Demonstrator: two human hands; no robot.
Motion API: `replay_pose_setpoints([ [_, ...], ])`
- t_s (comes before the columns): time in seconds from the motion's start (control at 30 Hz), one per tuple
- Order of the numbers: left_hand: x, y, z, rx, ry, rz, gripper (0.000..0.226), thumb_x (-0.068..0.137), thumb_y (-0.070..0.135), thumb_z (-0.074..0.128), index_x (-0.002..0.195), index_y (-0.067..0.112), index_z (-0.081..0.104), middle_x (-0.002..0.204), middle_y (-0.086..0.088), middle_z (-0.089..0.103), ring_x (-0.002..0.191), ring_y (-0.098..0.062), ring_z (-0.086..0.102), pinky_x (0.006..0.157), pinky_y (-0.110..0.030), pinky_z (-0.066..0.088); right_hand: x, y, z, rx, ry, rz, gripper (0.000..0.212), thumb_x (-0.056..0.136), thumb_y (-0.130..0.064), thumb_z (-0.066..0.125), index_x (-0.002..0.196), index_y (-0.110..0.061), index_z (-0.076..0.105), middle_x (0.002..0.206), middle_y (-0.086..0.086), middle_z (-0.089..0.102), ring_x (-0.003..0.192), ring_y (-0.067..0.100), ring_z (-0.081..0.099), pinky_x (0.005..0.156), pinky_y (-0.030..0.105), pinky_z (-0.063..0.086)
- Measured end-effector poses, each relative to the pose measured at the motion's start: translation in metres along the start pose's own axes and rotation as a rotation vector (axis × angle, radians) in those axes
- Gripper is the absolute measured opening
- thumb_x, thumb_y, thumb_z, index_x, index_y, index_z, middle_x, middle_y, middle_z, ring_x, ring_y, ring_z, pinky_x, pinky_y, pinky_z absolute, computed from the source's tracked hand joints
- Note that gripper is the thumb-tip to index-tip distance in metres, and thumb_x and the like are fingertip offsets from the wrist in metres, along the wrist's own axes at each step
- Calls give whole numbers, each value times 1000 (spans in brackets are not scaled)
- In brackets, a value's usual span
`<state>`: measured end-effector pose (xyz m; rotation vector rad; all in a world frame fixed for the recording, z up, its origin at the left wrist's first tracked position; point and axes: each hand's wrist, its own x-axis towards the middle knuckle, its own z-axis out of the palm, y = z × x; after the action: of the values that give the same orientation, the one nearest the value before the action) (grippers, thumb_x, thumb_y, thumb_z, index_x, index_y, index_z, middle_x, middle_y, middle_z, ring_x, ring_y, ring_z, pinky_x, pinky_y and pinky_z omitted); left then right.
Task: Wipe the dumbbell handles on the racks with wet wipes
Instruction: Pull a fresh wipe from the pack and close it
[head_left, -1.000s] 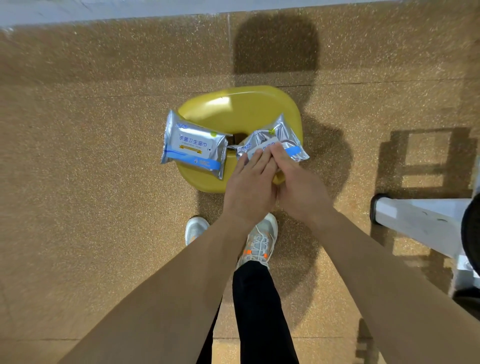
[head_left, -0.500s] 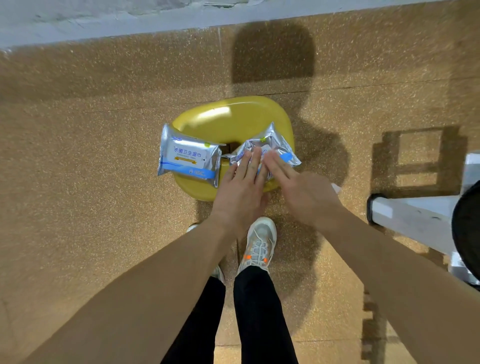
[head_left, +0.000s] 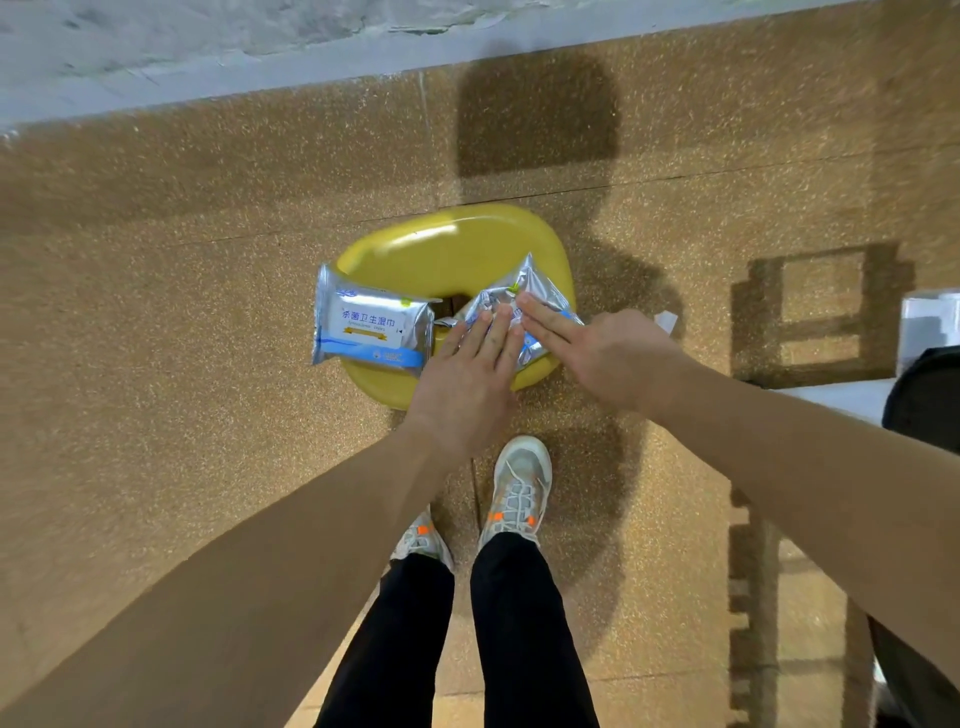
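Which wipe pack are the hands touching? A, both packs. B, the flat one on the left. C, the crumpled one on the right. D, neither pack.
C: the left hand and the right hand both lay straight fingers on the crumpled pack at the right of the stool, while the flat pack lies untouched.

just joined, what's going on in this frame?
A person stands over a rounded yellow plastic stool with two packs on it. The left hand lies flat on the crumpled silver foil wet-wipe pack on the stool's right side, and the right hand presses straight fingers on the same pack. The flat silver foil wet-wipe pack with a blue-and-white label lies untouched at the stool's left edge. No dumbbell is in view.
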<state>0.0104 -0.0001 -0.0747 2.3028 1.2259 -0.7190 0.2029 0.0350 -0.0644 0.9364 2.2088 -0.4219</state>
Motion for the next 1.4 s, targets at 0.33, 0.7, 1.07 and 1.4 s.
replay_pose_setpoints([
  [0.33, 6, 9, -27, -69, -181, -71, 84, 101, 56, 36, 161, 15, -6, 168, -6, -15, 156, -22, -8, 126, -49, -2, -5, -20, -19, 234, 5, 158, 81, 99, -8, 46, 162, -27, 0, 168, -13, -16, 89, 28, 65, 60, 36, 48],
  [0.7, -105, 77, -116, -1124, -229, -239, 37, 98, 48, 49, 100, 22, 75, 98, 1, 70, 98, -26, 64, 85, -38, 47, -139, -121, -37, 2100, 621, 1097, 22, 96, -3, 58, 107, -19, 69, 106, 6, 68, 96, 20, 65, 89, 36, 52],
  [1.07, -278, 162, -228, -1083, -250, 61, 19, 83, 34, 78, 90, 17, 72, 93, -6, 74, 84, -21, 69, 77, -42, 54, -355, -183, -136, 2318, 1175, 1430, 21, 88, -5, 63, 85, -26, 66, 81, -3, 61, 77, 17, 58, 66, 26, 46],
  [1.4, -377, 311, -291, -894, -300, 273, 11, 97, 13, 64, 108, 13, 61, 92, 2, 65, 78, -8, 60, 57, -14, 48, -563, -261, -128, 2438, 1345, 1509, 22, 94, -3, 65, 110, -16, 71, 102, 2, 69, 100, 23, 65, 94, 43, 57],
])
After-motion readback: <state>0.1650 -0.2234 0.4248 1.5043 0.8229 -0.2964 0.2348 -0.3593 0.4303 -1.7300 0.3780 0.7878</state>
